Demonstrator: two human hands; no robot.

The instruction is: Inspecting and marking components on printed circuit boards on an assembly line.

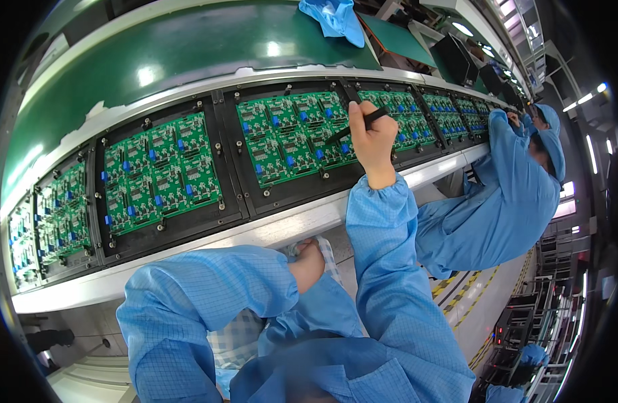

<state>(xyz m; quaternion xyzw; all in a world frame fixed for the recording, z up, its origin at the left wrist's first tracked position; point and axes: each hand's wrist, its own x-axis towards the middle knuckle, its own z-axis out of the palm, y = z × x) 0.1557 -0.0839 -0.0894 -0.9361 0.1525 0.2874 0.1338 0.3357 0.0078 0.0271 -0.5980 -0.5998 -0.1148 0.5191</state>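
My right hand (373, 140) is closed around a slim black pen-shaped tool (377, 115). The tool slants down to the left, and its tip is over or on a panel of green circuit boards (302, 144); whether it touches cannot be made out. Blue block-shaped parts and small components stud that panel, which lies in a black carrier frame (289, 191). Below the rail's near edge, close to my body, is my left hand (309, 264). Its fingers are largely hidden, so what they do is unclear.
More carriers with green panels (164, 168) line the track on both sides. A pale metal rail (282, 221) borders it nearest me. Beyond lies a green bench top (195, 50) with a blue cloth cap (334, 20). At the right, a co-worker in blue (504, 201) stands along the line.
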